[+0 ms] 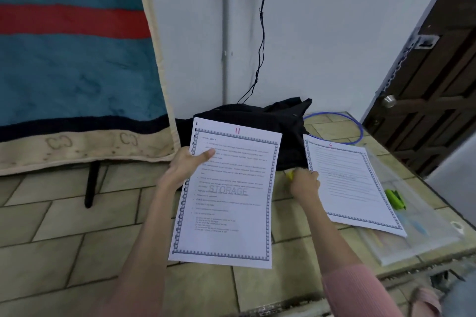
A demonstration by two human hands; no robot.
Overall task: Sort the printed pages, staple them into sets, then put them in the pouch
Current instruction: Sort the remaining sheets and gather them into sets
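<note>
My left hand point(184, 167) grips the left edge of a set of printed pages point(226, 195), thumb on top; the top sheet is marked "11" in red and reads "STORAGE". The set is lifted and tilted above the tiled surface. My right hand point(305, 184) closes around a small yellow object point(290, 175), only partly visible, beside the left edge of a second stack of pages point(353, 183) marked in red. That stack lies on a clear plastic pouch point(412, 234). A green stapler point(395, 199) lies on the pouch to the right of the stack.
A black cloth bag point(257, 116) sits against the white wall behind the pages. A blue cable loop point(355, 126) lies at the back right. A blue and red blanket point(72, 59) hangs at left. A brown door point(432, 72) stands at right.
</note>
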